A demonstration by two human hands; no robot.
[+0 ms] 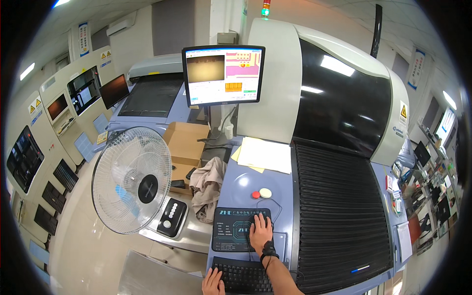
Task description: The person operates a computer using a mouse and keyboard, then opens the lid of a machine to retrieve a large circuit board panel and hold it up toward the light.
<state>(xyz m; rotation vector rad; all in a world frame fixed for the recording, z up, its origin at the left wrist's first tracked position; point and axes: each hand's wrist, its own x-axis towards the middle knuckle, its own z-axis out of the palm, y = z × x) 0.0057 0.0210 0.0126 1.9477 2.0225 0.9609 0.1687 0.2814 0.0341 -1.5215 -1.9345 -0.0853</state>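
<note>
My right hand (260, 232), with a dark band on its wrist, lies over a computer mouse that it mostly hides. The mouse is on a black mouse pad (227, 242) with printed pale lines; a thin cable loops out beside it. At the lower edge, my left hand (213, 282) rests with its fingers stretched out at the left end of a black keyboard (242, 276). Above and beyond the hands, a monitor (223, 76) is lit, showing a brown camera picture and a pink and yellow layout.
Left of the mouse pad, a white fan (132, 180) stands by a crumpled beige cloth (208, 182) and an open cardboard box (185, 138). Papers (265, 155) lie behind a red button (255, 194) and a pale round one (265, 192). A large machine with black bellows (339, 216) fills the right.
</note>
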